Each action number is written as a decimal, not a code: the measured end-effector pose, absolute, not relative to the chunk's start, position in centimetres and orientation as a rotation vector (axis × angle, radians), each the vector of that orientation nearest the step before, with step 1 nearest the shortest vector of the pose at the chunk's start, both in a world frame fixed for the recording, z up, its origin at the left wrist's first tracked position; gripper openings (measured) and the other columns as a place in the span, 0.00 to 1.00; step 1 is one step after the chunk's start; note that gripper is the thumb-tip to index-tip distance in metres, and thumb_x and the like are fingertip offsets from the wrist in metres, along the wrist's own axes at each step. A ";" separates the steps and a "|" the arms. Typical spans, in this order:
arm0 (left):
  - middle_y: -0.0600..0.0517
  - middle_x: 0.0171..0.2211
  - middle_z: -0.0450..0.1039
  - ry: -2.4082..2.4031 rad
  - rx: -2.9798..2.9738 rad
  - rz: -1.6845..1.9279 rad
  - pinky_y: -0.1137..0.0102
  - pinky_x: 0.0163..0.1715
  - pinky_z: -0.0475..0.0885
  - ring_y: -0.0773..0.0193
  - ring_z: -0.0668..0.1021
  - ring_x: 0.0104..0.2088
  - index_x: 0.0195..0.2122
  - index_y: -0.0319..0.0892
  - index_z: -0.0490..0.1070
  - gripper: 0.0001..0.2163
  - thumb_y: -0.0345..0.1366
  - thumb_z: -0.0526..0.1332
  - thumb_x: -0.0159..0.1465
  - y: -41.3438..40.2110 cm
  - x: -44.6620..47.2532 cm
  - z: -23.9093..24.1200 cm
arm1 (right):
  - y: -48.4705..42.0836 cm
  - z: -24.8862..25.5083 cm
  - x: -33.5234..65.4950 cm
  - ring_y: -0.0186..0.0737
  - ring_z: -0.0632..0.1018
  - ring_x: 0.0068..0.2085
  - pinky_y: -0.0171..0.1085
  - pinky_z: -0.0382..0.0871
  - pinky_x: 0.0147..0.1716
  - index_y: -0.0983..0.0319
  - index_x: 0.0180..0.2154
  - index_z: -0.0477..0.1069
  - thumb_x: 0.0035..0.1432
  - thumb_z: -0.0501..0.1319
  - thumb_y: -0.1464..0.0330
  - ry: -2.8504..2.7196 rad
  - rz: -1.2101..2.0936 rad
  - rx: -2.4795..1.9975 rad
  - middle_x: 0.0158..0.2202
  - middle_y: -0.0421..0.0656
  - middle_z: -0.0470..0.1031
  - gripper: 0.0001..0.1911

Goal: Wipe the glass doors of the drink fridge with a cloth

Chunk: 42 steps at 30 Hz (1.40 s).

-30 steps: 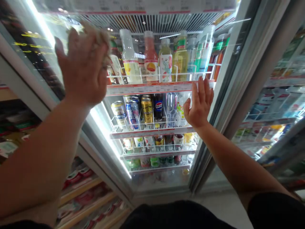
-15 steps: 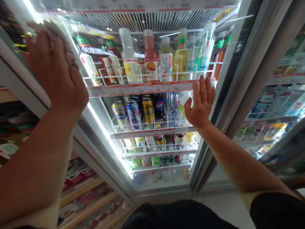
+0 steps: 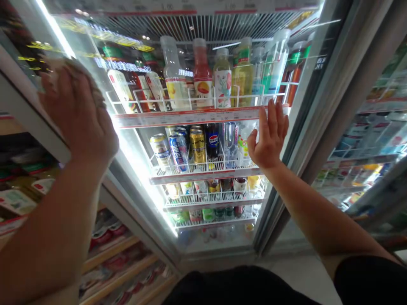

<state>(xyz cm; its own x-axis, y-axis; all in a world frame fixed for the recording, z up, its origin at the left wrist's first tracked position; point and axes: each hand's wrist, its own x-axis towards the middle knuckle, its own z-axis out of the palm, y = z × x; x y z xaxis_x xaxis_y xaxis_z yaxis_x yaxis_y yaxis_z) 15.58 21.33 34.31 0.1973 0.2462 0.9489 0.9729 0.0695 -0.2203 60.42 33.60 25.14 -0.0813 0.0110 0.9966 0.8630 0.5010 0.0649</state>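
Person at cooler. Left hand [image 3: 79, 116] laid over a cloth [image 3: 75, 65], at the glass [image 3: 219, 246], upper left, near a light strip [image 3: 59, 31]; finger grip hidden, I cannot tell. Right hand [image 3: 269, 142]: fingers slightly spread, palm toward glass. Bottles [image 3: 202, 78] inside, cans [image 3: 197, 146] below.

Black short sleeve [image 3: 370, 279] on right arm [image 3: 314, 212]; black top [image 3: 238, 290]; forearms, fingers [image 3: 272, 117] bare.
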 end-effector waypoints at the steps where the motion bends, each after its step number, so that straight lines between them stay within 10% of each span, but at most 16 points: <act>1: 0.46 0.79 0.36 -1.246 -1.440 -0.821 0.38 0.73 0.37 0.45 0.38 0.78 0.78 0.38 0.42 0.31 0.41 0.47 0.76 21.2 17.1 32.7 | 33.6 25.2 60.4 0.50 0.52 0.78 0.60 0.50 0.73 0.63 0.73 0.53 0.66 0.48 0.69 -1.480 -0.870 -0.784 0.74 0.54 0.60 0.35; 6: 0.49 0.72 0.61 -1.098 -1.768 -0.518 0.39 0.75 0.43 0.47 0.56 0.76 0.69 0.47 0.67 0.23 0.35 0.60 0.73 19.8 24.2 27.4 | 33.9 25.2 60.4 0.46 0.51 0.78 0.57 0.53 0.73 0.65 0.73 0.53 0.66 0.49 0.70 -1.423 -0.980 -0.733 0.72 0.57 0.62 0.35; 13: 0.52 0.78 0.41 -1.316 -1.455 -0.962 0.36 0.74 0.41 0.41 0.46 0.77 0.76 0.42 0.52 0.28 0.39 0.52 0.77 19.8 23.4 28.3 | 33.1 25.3 60.2 0.50 0.52 0.78 0.61 0.52 0.72 0.63 0.73 0.53 0.65 0.47 0.69 -1.479 -0.855 -0.867 0.74 0.53 0.59 0.36; 21: 0.52 0.72 0.61 -0.915 -1.785 -0.627 0.51 0.77 0.33 0.56 0.49 0.77 0.73 0.50 0.60 0.29 0.28 0.60 0.72 20.9 29.7 22.9 | 33.6 25.1 60.3 0.48 0.54 0.78 0.59 0.54 0.72 0.64 0.73 0.54 0.65 0.48 0.69 -1.425 -0.946 -0.777 0.73 0.55 0.61 0.35; 25: 0.49 0.76 0.53 -1.141 -1.630 -0.924 0.40 0.76 0.37 0.47 0.48 0.77 0.75 0.48 0.56 0.29 0.31 0.59 0.74 21.0 28.5 24.9 | 33.6 25.2 60.2 0.49 0.53 0.78 0.61 0.54 0.71 0.63 0.74 0.52 0.65 0.47 0.69 -1.436 -0.931 -0.798 0.73 0.54 0.60 0.36; 32: 0.55 0.73 0.60 -0.924 -1.808 -0.623 0.55 0.78 0.30 0.60 0.42 0.78 0.74 0.49 0.58 0.31 0.24 0.56 0.71 22.0 34.8 20.0 | 32.9 25.5 60.3 0.53 0.55 0.77 0.63 0.51 0.72 0.62 0.73 0.54 0.64 0.48 0.67 -1.502 -0.822 -0.936 0.73 0.53 0.61 0.37; 42: 0.53 0.75 0.53 -1.068 -1.756 -0.659 0.48 0.78 0.33 0.53 0.38 0.78 0.76 0.48 0.55 0.33 0.26 0.59 0.70 21.7 35.3 20.8 | 33.4 25.2 60.4 0.51 0.54 0.78 0.61 0.51 0.73 0.63 0.73 0.55 0.64 0.48 0.69 -1.474 -0.861 -0.854 0.73 0.54 0.61 0.36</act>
